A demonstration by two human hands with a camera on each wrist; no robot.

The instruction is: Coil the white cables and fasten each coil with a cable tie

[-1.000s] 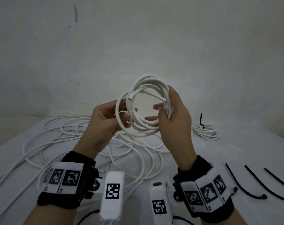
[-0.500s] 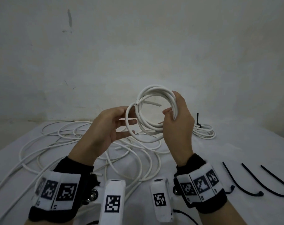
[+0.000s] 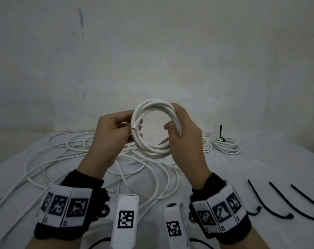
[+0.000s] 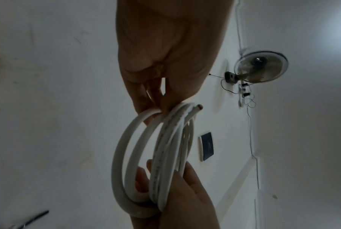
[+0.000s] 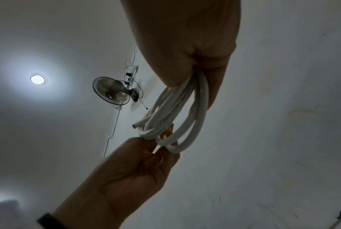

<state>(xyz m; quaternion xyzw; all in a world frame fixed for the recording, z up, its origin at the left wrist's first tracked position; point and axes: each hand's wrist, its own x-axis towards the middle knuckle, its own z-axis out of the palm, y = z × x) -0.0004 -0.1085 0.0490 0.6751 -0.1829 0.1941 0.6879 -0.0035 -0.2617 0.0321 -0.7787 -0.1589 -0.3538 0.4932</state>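
Both hands hold a white cable coil [image 3: 153, 150] of several loops up above the table. My left hand [image 3: 114, 130] pinches the coil's left side, where a cut cable end [image 3: 134, 125] shows. My right hand [image 3: 184, 130] wraps its fingers round the right side. In the left wrist view the coil [image 4: 161, 155] hangs edge-on between my left fingers [image 4: 146, 99] above and the right hand [image 4: 185, 193] below. The right wrist view shows the coil [image 5: 177, 111] running from the right palm to the left hand [image 5: 138, 162].
Loose white cables [image 3: 66, 159] sprawl over the left of the white table [image 3: 242, 173]. A tied coil [image 3: 227, 147] with a black tie stands at the back right, another coil [image 3: 206, 146] beside it. Three black cable ties [image 3: 278, 202] lie at the right front.
The loops have been drawn together into a tighter round coil. My left hand moved in from an open pose beside it to pinch its left side. The right hand kept its hold.
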